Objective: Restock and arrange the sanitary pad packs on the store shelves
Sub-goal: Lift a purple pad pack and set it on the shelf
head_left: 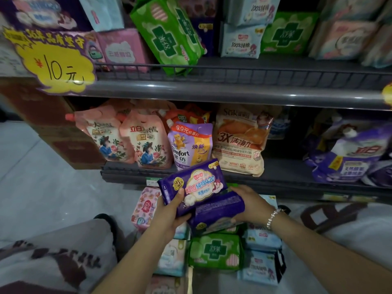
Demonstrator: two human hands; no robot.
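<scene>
My left hand [169, 211] grips a purple pad pack [195, 183] with pink and white print, tilted up in front of the lower shelf. My right hand [248, 200] holds a second purple pack [218, 211] just below and behind the first, its back side showing. Under both hands lies a pile of packs: a green one [214, 251], light blue ones [261, 266], a pink patterned one [144, 206]. On the upper shelf [233, 90] stand more packs: a leaning green one [169, 32], a pink one [123, 49], white-blue ones [241, 41].
The lower shelf [286, 172] carries detergent refill pouches: pink ones [146, 141], a purple Comfort pouch [191, 145], a beige bag [241, 141], purple bags [347, 153] at the right. A yellow price sign [55, 62] hangs at the upper left. My knee [53, 257] is at the lower left.
</scene>
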